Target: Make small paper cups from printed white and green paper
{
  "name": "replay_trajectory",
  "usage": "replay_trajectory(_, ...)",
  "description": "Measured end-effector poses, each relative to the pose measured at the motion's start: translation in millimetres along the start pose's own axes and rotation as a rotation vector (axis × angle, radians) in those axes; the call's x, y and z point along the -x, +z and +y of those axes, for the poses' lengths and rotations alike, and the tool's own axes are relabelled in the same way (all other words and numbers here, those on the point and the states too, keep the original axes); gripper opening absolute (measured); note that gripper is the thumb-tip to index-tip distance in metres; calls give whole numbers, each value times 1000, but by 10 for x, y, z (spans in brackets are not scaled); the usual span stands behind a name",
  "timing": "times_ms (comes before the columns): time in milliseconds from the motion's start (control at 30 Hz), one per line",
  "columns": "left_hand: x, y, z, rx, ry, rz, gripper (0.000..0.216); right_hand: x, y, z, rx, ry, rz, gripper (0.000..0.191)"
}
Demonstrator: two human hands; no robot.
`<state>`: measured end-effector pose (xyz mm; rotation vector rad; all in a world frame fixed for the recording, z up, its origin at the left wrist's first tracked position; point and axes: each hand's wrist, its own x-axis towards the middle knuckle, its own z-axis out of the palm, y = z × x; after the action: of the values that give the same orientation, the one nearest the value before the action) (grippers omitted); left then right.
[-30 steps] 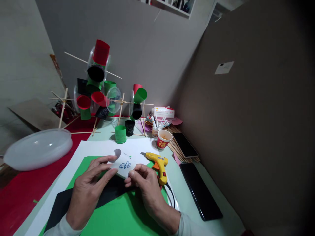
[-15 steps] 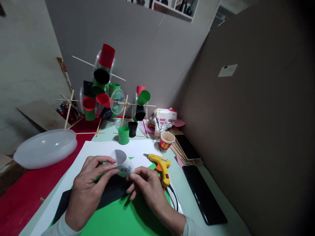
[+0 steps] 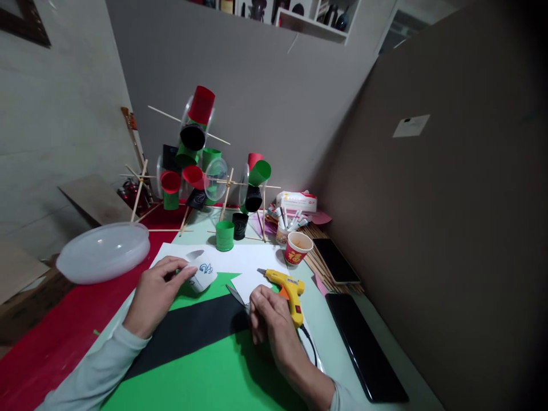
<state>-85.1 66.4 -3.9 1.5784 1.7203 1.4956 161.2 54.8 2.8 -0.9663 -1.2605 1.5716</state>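
Note:
My left hand [image 3: 154, 294] pinches a small white paper tube [image 3: 205, 278] with a blue swirl drawn on its side, tipped over the sheets. In my right hand [image 3: 274, 319], the fingers close round scissors [image 3: 235, 295]; only their pointed blade shows, aimed up and left, and the handles are hidden. Below both hands lie a black paper strip [image 3: 197, 328] and a large green sheet [image 3: 201, 371]. A small white paper piece [image 3: 244, 283] sits by the blade. The yellow glue gun [image 3: 287, 288] rests just beyond my right hand.
Behind stand green [image 3: 225, 236] and black [image 3: 240, 225] paper cups, and a stick frame carrying coloured tubes [image 3: 193, 137]. To the right are a red paper cup [image 3: 297, 249], sticks, and two dark phone-like slabs, one nearer [image 3: 363, 345]. A translucent lid-like dish [image 3: 103, 254] sits left.
My right hand has let go of the paper tube and now holds scissors. My left hand has turned the tube, its drawing now facing up. The view has shifted slightly left.

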Motion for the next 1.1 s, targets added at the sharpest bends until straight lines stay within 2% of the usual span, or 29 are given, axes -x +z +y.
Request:
replay_trajectory(133, 9, 46, 5, -90, 91, -94, 40, -9, -7, 65, 67, -9, 6, 63)
replay_trajectory(300, 44, 50, 146, -67, 143, -136, 41, 17, -11, 18, 125, -70, -54, 61)
replay_trajectory(533, 10, -46, 156, -5, 124, 7, 43, 87, 42, -110, 116, -122, -247, 35)
replay_trajectory(667, -17, -62, 97, 19, 69, 71, 44, 93, 44, -91, 192, -125, -270, 26)
replay_trajectory(767, -36, -58, 37, 33, 22, 74, 39, 115, 31, -89, 289, -150, -246, 26)
replay_trajectory(1000, -86, -26, -112, 106, -60, -103, 29, 118, 7, -77, 519, -266, -161, 52)
replay_trajectory(1100, -97, -9, -145, 136, -59, -170, 27, 115, 13, -145, 614, -329, -211, 48)
